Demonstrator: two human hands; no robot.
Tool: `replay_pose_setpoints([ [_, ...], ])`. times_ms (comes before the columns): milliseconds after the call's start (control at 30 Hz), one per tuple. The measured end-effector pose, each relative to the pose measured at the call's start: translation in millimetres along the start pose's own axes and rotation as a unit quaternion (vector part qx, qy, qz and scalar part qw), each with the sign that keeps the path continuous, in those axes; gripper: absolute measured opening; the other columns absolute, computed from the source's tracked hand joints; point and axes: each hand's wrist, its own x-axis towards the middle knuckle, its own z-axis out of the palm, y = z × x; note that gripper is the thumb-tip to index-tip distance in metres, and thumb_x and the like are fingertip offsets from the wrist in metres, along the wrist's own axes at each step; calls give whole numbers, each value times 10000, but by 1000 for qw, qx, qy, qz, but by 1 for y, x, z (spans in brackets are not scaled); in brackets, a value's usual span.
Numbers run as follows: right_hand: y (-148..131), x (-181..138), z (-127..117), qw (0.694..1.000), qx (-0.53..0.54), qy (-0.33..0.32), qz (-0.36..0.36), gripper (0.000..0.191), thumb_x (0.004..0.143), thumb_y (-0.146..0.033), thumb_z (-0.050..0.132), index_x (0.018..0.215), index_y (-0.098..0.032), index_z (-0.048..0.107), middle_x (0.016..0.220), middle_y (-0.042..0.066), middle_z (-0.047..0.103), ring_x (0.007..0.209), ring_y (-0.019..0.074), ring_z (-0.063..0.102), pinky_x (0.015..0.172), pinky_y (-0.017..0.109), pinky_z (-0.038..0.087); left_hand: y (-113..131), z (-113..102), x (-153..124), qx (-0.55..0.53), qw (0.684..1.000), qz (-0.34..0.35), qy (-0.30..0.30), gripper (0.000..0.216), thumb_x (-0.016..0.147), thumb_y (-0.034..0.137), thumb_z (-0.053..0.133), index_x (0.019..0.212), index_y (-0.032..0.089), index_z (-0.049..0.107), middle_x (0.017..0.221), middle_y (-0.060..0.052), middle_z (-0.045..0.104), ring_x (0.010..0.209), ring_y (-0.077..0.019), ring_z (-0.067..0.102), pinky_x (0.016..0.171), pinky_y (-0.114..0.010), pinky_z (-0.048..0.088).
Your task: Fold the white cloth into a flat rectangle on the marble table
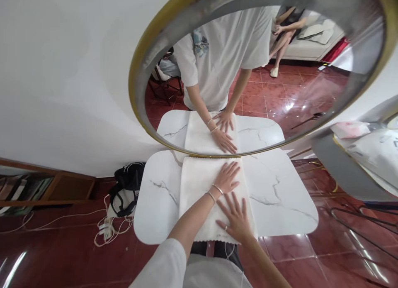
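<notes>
One small dark mark [222, 236] sits by the near edge of our white cloth [195, 184], bottom centre of the frame; might be lettering, but it's too tiny for us to read. Just above it our right hand [236, 220] lies flat, fingers spread wide, gripping nothing. Our left hand [228, 179], further up the cloth, is flat too, fingers closer together, also holding nothing.

Looks to us like smoothing. We'd anchor with one palm and sweep the other outward, light pressure so nothing skids on the marble-look table [158, 196], and check that both long sides run straight.

As for brands, nada. Book spines [23, 188] at far left: too blurry for us. Plastic bag [381, 149] at far right: faint marks, no words we can make out. Nothing legible in the mirror [217, 72] up top either.
</notes>
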Motion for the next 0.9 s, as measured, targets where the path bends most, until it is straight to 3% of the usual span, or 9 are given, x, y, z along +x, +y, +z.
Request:
replay_pose_setpoints([
  [133, -8, 1, -1, 1000, -6, -2, -12, 704, 872, -616, 453, 1484, -379, 197, 1587, 53, 92, 1433, 401, 88, 1073, 694, 95, -11, -7, -18, -8, 1000, 4, 13, 640, 925, 469, 390, 1461, 142, 265, 1572, -98, 208, 1467, -190, 66, 1199, -412, 70],
  [500, -115, 55, 22, 997, 37, 5, -74, 743, 865, -598, 479, 1497, -365, 167, 1581, 67, 131, 1427, 427, 71, 1053, 730, 99, -94, -63, -114, 6, 999, -35, -11, 680, 919, 448, 432, 1485, 142, 212, 1580, -91, 165, 1469, -200, 44, 1199, -425, 62],
  [600, -124, 68, 23, 995, 60, 26, -71, 702, 919, -505, 429, 1516, -298, 121, 1562, 68, 213, 1435, 358, 143, 1103, 627, 185, -105, -75, -130, 3, 999, -43, -17, 654, 931, 435, 409, 1488, 155, 210, 1578, -80, 180, 1468, -194, 63, 1200, -426, 71],
  [667, -122, 81, 24, 995, 72, 63, -31, 668, 957, -398, 376, 1525, -223, 71, 1547, 83, 256, 1429, 295, 210, 1105, 515, 279, -108, -81, -143, 4, 996, -85, 4, 570, 955, 370, 356, 1480, 176, 245, 1573, -68, 210, 1465, -186, 92, 1199, -425, 92],
  [767, -109, 110, 27, 991, 68, 115, 18, 636, 975, -312, 327, 1524, -175, 37, 1551, 105, 234, 1426, 277, 227, 1096, 481, 312, -108, -86, -170, 32, 968, -239, 64, 516, 963, 327, 332, 1464, 206, 300, 1577, -81, 196, 1464, -242, 96, 1180, -509, 110],
  [833, -100, 133, 31, 991, 58, 117, 3, 647, 977, -321, 334, 1523, -161, 26, 1563, 121, 184, 1432, 284, 201, 1109, 495, 294, -107, -89, -186, 56, 944, -317, 77, 547, 946, 398, 388, 1464, 238, 305, 1586, -100, 149, 1460, -311, 78, 1148, -593, 100],
  [900, -93, 156, 36, 993, 51, 107, -22, 670, 977, -342, 343, 1519, -131, 11, 1567, 148, 152, 1436, 285, 184, 1116, 494, 290, -108, -91, -194, 71, 936, -337, 64, 592, 925, 468, 424, 1469, 279, 288, 1589, -109, 130, 1456, -344, 64, 1121, -642, 84],
])
